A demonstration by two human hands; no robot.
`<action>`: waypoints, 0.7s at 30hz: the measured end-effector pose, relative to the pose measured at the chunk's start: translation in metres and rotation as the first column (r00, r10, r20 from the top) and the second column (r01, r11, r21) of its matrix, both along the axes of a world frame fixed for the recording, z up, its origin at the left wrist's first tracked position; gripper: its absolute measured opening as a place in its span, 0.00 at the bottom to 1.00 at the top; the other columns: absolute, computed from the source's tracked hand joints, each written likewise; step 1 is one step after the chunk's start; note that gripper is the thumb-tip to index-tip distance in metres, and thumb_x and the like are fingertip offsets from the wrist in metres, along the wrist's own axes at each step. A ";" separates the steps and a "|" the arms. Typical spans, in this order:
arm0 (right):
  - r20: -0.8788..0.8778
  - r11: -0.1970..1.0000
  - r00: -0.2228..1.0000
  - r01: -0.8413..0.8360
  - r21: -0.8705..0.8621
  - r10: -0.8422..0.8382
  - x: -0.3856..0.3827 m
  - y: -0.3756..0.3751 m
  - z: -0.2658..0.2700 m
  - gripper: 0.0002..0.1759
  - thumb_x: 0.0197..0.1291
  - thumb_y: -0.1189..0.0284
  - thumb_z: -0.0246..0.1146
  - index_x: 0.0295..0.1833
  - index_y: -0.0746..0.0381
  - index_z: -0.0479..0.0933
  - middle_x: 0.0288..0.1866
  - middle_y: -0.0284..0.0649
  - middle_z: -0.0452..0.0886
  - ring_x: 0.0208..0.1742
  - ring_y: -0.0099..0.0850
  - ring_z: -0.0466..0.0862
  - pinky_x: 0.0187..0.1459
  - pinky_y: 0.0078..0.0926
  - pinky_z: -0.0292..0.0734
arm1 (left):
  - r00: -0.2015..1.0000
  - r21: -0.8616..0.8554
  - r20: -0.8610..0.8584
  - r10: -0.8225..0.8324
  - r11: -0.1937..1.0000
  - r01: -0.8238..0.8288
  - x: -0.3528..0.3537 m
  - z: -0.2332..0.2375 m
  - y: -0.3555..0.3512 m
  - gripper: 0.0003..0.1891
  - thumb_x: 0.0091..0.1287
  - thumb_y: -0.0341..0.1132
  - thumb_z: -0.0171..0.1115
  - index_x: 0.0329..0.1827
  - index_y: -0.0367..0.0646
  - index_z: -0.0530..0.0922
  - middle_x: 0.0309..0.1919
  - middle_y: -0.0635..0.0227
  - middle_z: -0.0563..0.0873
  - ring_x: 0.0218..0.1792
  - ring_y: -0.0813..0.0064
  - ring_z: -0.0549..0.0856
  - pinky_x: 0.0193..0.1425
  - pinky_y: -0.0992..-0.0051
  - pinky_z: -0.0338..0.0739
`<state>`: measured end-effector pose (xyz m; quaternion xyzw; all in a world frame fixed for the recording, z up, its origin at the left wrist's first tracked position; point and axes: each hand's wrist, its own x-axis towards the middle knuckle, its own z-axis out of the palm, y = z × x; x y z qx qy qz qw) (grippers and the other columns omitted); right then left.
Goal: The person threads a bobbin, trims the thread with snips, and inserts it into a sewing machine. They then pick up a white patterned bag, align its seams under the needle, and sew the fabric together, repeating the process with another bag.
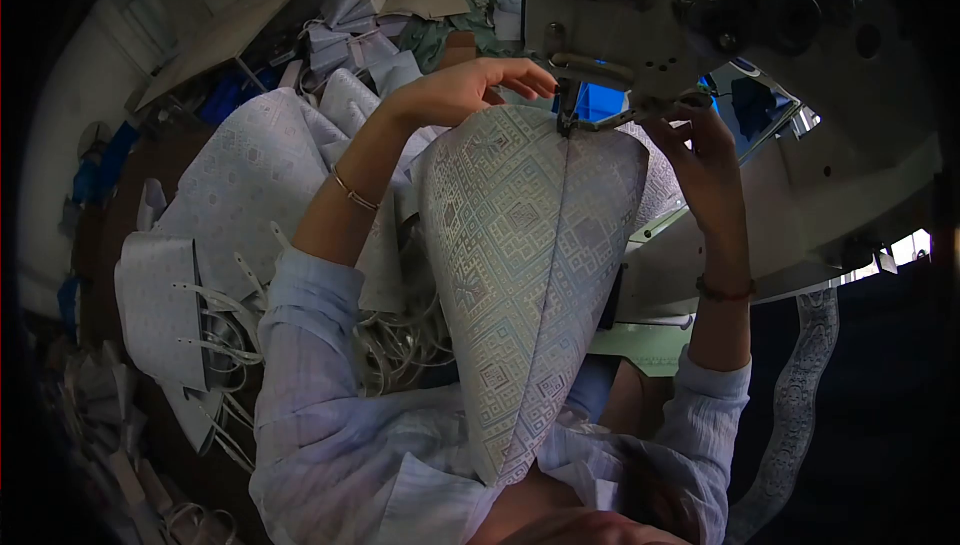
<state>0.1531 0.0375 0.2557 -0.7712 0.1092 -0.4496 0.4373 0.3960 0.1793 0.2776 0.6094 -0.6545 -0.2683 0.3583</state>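
A cone-shaped piece of patterned silvery fabric with a seam down its length hangs from the sewing machine's needle area, its narrow end near my chest. My left hand is over the fabric's upper left edge, fingers stretched toward the presser foot, with nothing visible in them. On the other side, my right hand has its fingers curled at a metal part beside the needle area. What these fingers hold is too dark to make out.
The dark machine head fills the upper right. White patterned pieces with cords are piled at the left, and more folded pieces lie behind. A patterned strip hangs at the right. Part of a green surface shows below the machine.
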 end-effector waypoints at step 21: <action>-0.140 0.822 0.980 0.036 -0.568 -0.139 0.023 -0.013 -0.004 0.12 0.57 0.78 0.63 0.47 0.64 0.76 0.44 0.44 0.79 0.39 0.43 0.82 0.36 0.34 0.77 | 0.808 -0.547 0.557 0.189 0.816 0.186 0.040 -0.068 -0.098 0.09 0.67 0.31 0.55 0.44 0.35 0.79 0.42 0.52 0.85 0.42 0.67 0.87 0.41 0.71 0.81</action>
